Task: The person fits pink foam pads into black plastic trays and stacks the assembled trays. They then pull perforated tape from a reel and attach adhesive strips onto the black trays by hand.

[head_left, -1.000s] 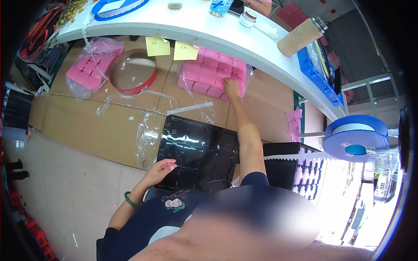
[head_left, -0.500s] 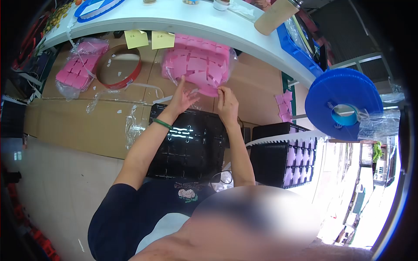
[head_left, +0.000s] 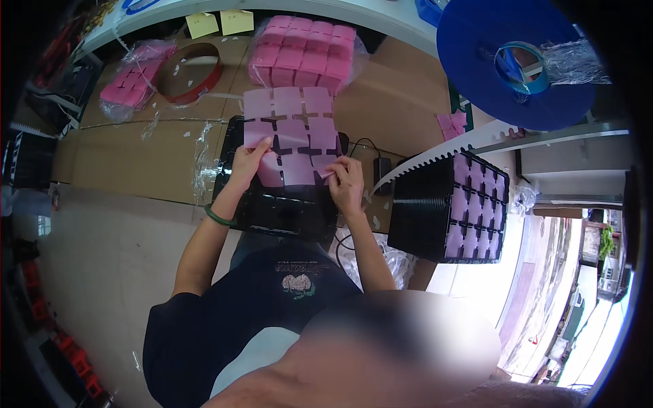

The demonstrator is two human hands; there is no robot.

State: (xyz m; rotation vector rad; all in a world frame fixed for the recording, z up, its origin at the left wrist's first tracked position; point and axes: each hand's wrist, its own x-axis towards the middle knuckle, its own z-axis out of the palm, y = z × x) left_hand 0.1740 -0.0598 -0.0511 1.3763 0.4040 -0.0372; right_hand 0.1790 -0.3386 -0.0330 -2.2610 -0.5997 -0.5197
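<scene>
**Pink sheet (head_left: 292,138) off the stack, spread above tray**

Nearest, centre of frame: black tray (head_left: 286,209), partly covered by the slotted pink sheet; contact between the two: cannot tell. Left hand (head_left: 248,166): thumb and fingers pinched on the sheet's left edge. Right hand (head_left: 349,185): fingertips together on its lower right corner, corner slightly bent. Right of centre: pile of black trays (head_left: 418,214), pink squares across the exposed face. Beyond, upper centre: bagged pink stack (head_left: 299,61). Half a second ago, both hands at its near side; now drawn back to frame centre with the sheet. Reading: separation from stack judged complete, sheet opened out between both hands. Upper left: red-edged ring (head_left: 197,94), smaller pink bundle (head_left: 139,80). Top edge: yellow notes (head_left: 237,22).
</scene>
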